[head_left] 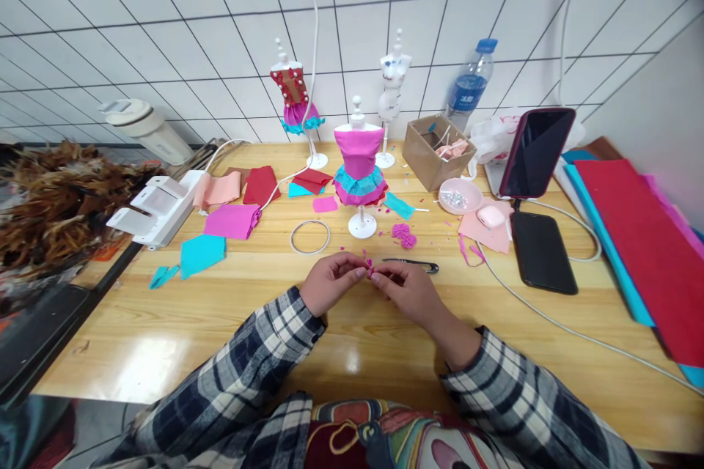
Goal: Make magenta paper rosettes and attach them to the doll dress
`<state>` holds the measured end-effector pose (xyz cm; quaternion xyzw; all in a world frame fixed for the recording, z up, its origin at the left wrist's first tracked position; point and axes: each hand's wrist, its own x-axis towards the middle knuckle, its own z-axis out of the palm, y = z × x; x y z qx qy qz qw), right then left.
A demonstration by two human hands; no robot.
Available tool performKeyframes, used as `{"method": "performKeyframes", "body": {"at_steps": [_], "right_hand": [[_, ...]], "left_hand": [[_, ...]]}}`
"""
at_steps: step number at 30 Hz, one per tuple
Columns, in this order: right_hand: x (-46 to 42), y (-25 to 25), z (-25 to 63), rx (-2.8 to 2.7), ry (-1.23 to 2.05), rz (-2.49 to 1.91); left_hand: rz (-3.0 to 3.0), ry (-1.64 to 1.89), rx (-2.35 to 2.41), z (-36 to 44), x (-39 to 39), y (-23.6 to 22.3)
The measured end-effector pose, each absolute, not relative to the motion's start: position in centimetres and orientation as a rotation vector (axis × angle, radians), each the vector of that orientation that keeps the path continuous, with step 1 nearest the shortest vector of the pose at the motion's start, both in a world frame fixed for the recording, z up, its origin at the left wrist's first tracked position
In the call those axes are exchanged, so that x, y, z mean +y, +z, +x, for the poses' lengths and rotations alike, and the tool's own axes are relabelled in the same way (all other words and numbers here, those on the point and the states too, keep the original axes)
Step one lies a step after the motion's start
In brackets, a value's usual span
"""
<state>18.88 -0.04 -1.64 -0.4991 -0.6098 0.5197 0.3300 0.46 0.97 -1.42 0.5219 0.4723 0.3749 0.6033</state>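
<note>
Between my fingertips is a small magenta piece of crepe paper (370, 269). My left hand (336, 280) pinches it from the left, and my right hand (410, 291) pinches it from the right. Just beyond my right hand lies a slim black tool (423, 265), partly hidden by the fingers. Two magenta paper rosettes (405, 234) sit a little farther back, among tiny scraps. Behind my hands a small dress form (359, 161) stands upright on a round white base, wearing a magenta top and a ruffled turquoise and magenta skirt.
Two more dress forms (295, 95) stand at the tiled wall. Coloured paper pieces (232, 221) and a metal ring (309, 237) lie left. Toward the right are a cardboard box (434, 154), a bead dish (460, 196), a water bottle (471, 84), phones (544, 253) and a trailing cable (542, 315).
</note>
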Motion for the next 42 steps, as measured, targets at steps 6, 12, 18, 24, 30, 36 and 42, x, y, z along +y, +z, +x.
{"method": "performKeyframes", "body": {"at_steps": [6,12,18,24,30,36,42], "right_hand": [[0.0,-1.4,19.1,-1.837,1.191,-1.294],[0.1,-1.2,19.5,-1.997,1.070,-1.311],[-0.1,-1.1,19.5,-2.085,0.922,-1.326],[0.0,-0.9,19.8,-2.197,0.852,-1.311],[0.3,-1.2,20.3,-2.215,0.824,-1.362],[0.4,-1.3,19.7,-1.742,1.285,-1.401],[0.4,-1.2,19.4,-1.562,1.398,-1.421]], "left_hand": [[1.440,0.828,1.304,0.7,0.4,-1.5],[1.610,0.764,1.351,0.8,0.2,-1.3],[1.665,0.730,1.421,1.0,0.2,-1.0],[1.673,0.715,1.399,0.9,0.2,-0.9],[1.768,0.637,1.361,0.8,0.0,-0.8],[1.833,0.612,1.365,0.8,-0.1,-0.6],[1.822,0.625,1.348,0.8,-0.2,-0.4]]}}
